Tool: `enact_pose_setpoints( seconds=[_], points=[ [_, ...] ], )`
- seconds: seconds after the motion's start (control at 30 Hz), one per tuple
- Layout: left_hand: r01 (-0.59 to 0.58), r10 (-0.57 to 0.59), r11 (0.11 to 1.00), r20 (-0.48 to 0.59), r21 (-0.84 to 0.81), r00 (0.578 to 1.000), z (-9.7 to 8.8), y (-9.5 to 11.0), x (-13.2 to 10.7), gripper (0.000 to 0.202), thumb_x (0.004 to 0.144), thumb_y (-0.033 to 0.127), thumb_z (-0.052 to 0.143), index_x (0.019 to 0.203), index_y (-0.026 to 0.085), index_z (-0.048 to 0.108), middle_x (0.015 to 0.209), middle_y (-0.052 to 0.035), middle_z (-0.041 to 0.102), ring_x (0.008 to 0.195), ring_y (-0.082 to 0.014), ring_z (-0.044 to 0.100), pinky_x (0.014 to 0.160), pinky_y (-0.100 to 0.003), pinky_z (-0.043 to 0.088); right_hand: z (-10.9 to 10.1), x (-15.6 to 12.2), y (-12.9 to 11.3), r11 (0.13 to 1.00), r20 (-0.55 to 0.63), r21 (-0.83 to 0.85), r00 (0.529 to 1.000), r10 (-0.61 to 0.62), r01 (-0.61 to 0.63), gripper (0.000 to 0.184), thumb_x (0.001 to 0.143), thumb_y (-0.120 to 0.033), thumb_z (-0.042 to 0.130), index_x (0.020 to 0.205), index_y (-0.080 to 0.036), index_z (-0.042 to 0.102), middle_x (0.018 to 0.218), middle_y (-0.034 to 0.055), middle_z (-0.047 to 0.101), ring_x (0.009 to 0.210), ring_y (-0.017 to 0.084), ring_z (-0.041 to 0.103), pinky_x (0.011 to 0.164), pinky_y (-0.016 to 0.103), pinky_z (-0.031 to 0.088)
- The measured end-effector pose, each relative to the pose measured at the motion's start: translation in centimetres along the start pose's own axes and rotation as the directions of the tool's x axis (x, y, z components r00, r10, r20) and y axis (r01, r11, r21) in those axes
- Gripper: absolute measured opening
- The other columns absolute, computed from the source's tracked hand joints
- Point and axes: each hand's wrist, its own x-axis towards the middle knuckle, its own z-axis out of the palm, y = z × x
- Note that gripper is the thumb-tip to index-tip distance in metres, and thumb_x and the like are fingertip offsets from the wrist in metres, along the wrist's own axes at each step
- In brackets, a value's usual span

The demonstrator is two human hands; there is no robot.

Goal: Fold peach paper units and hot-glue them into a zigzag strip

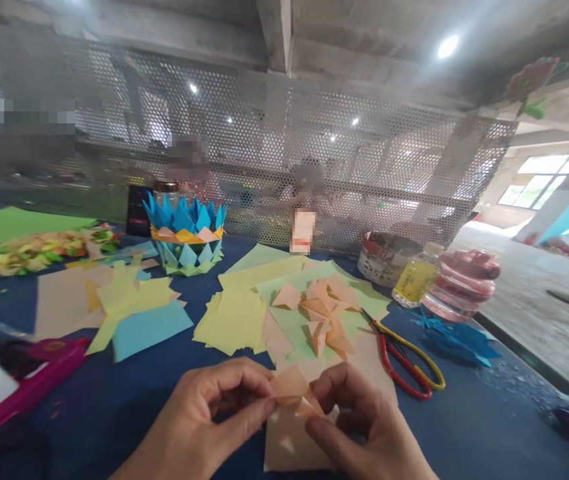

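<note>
Between my two hands is a small peach paper piece (292, 387) with folds in it. My left hand (229, 403) pinches its left corner between thumb and fingertips. The right side is gripped by my right hand (352, 413), its thumb and forefinger closed on the paper. Beneath them lies a flat peach sheet (289, 440). Just beyond my hands several folded peach pieces (324, 307) are heaped on pale green paper (364, 293). A stack of yellow paper squares (232, 320) sits to the left of that heap. Scissors (409, 363) with red and yellow handles rest to the right.
A blue, orange and green folded-paper basket (184, 233) stands at the back. Left are cut paper sheets (152, 327) and a magenta tool (39, 370). On the right are a yellow-labelled bottle (417, 277), a pink bottle (462, 283) and blue paper pieces (459, 337). Perforated metal mesh (254, 133) rises behind.
</note>
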Motion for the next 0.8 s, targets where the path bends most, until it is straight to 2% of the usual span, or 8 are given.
enact_pose_setpoints(
  seconds=[0.13,0.2,0.33,0.47,0.6,0.7,0.8],
  points=[
    [-0.006,0.003,0.998,0.044,0.068,0.999,0.1,-0.2,-0.2,0.022,0.084,0.04,0.062,0.079,0.019,0.066,0.075,0.0006,0.069,0.071,-0.0123,0.062,0.067,-0.015,0.049,0.1,0.0,0.2,0.995,0.009,0.092,0.999,0.041,-0.042,0.049,0.075,-0.05,0.073,0.111,-0.022,0.055,0.08,-0.0002,0.062,0.054,0.006,0.045,0.048,0.017,0.031],
    [-0.027,0.022,0.99,0.042,0.139,0.999,0.2,-0.2,-0.3,0.022,0.085,0.04,0.06,0.079,0.02,0.066,0.073,0.0009,0.069,0.07,-0.0125,0.062,0.065,-0.015,0.049,0.1,0.1,0.3,0.996,0.04,0.077,0.998,0.048,-0.051,0.056,0.073,-0.058,0.072,0.114,-0.021,0.06,0.081,0.0006,0.061,0.056,0.006,0.044,0.05,0.018,0.031],
    [-0.124,0.111,0.964,0.065,0.235,0.992,0.4,-0.1,-0.5,0.019,0.085,0.034,0.057,0.077,0.021,0.067,0.073,0.0018,0.069,0.069,-0.0124,0.064,0.064,-0.015,0.049,0.0,0.2,0.5,0.998,0.116,0.031,0.992,0.05,-0.054,0.056,0.072,-0.065,0.068,0.096,-0.015,0.071,0.069,-0.0005,0.054,0.053,0.006,0.039,0.048,0.02,0.026],
    [-0.186,0.172,0.949,0.075,0.256,0.982,0.8,0.1,-0.7,0.018,0.084,0.031,0.055,0.075,0.021,0.067,0.07,0.0026,0.07,0.066,-0.0111,0.066,0.062,-0.013,0.049,0.0,0.2,0.3,0.997,0.056,-0.047,0.996,0.07,-0.068,0.047,0.074,-0.059,0.07,0.08,-0.013,0.071,0.059,-0.0017,0.05,0.053,0.007,0.037,0.048,0.02,0.024],
    [-0.094,0.092,0.976,0.017,0.196,0.996,1.5,0.2,-0.8,0.018,0.083,0.038,0.058,0.078,0.021,0.062,0.072,0.0033,0.072,0.069,-0.012,0.068,0.063,-0.013,0.051,0.1,0.1,-0.1,0.988,0.002,-0.141,0.997,0.071,-0.07,0.04,0.076,-0.052,0.069,0.068,-0.013,0.068,0.055,-0.0016,0.052,0.052,0.007,0.038,0.049,0.02,0.026],
    [0.014,-0.012,0.993,-0.016,0.121,1.0,1.8,0.1,-0.8,0.027,0.081,0.045,0.062,0.094,0.022,0.06,0.08,0.0023,0.075,0.07,-0.0132,0.069,0.062,-0.015,0.052,0.3,0.0,-0.3,0.978,-0.023,-0.198,0.998,0.057,-0.061,0.034,0.076,-0.044,0.069,0.064,-0.013,0.066,0.053,-0.0015,0.054,0.052,0.008,0.04,0.049,0.018,0.028],
    [0.052,-0.064,0.986,0.073,0.157,0.995,1.7,0.1,-0.8,0.032,0.083,0.048,0.059,0.101,0.022,0.066,0.081,0.0009,0.075,0.071,-0.0138,0.069,0.06,-0.014,0.051,0.5,-0.1,-0.4,0.971,-0.028,-0.233,0.998,0.055,-0.06,0.032,0.076,-0.043,0.068,0.063,-0.014,0.066,0.052,-0.0014,0.054,0.051,0.007,0.041,0.047,0.018,0.028]
  ],
)
